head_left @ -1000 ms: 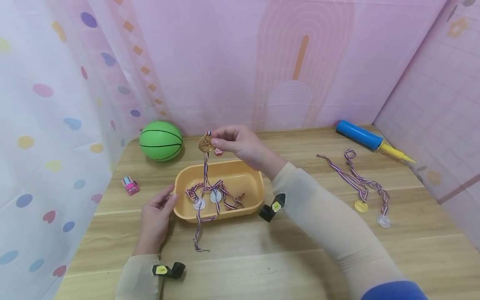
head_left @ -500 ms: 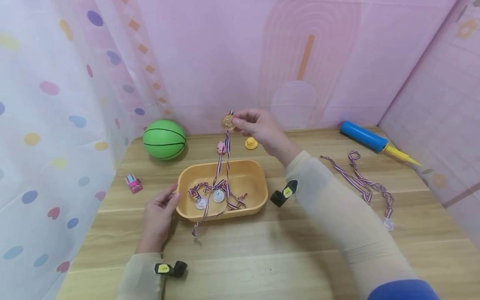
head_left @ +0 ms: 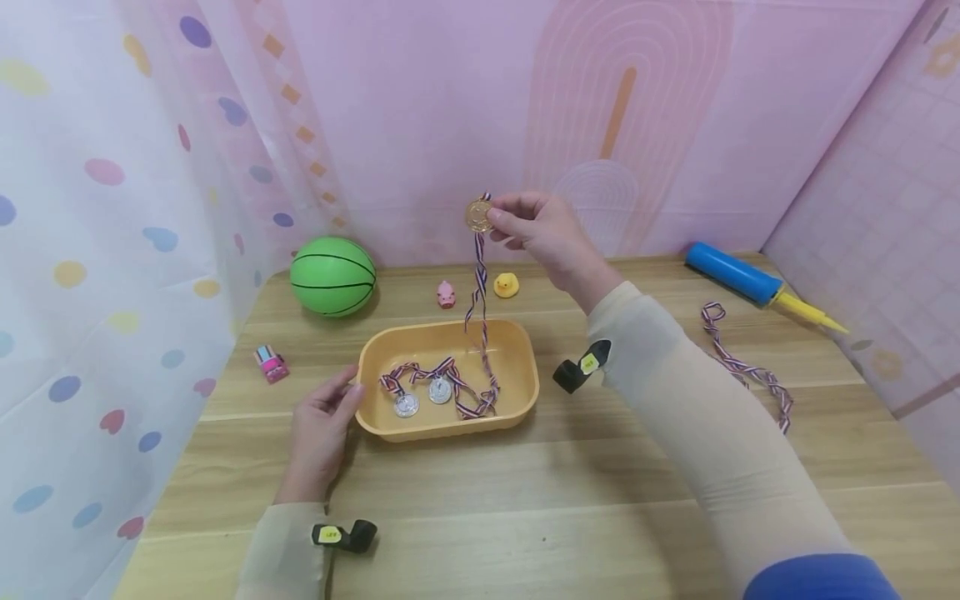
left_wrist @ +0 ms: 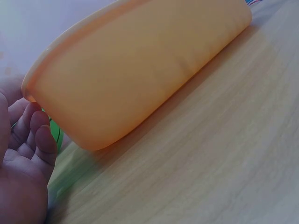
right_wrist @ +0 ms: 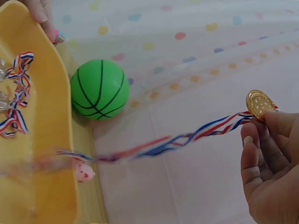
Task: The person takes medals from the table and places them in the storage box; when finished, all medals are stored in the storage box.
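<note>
My right hand [head_left: 551,236] pinches a gold medal [head_left: 478,215] between thumb and fingers, high above the back of an orange-yellow plastic basin [head_left: 378,337]. Its red, white and blue ribbon [right_wrist: 224,125] hangs from the medal, the lower end reaching down into the basin. Two silver medals [head_left: 440,390] with ribbons lie inside on the basin floor. At the basin's left end my left hand [head_left: 318,429] holds the rim, thumb at the edge and fingers [left_wrist: 45,142] curled beneath it.
Behind the basin stand a green ball [head_left: 333,277], a pink pig toy [head_left: 446,295] and a yellow duck [head_left: 506,286]. A pink toy car [head_left: 271,364] sits left. To the right lie a blue pump [head_left: 735,273] and a medal ribbon [head_left: 750,368], partly hidden by my right arm.
My right hand has risen and moved right with the gold medal. Its ribbon's end, formerly over the basin's front edge, now hangs inside. The left hand has stayed at the rim.
</note>
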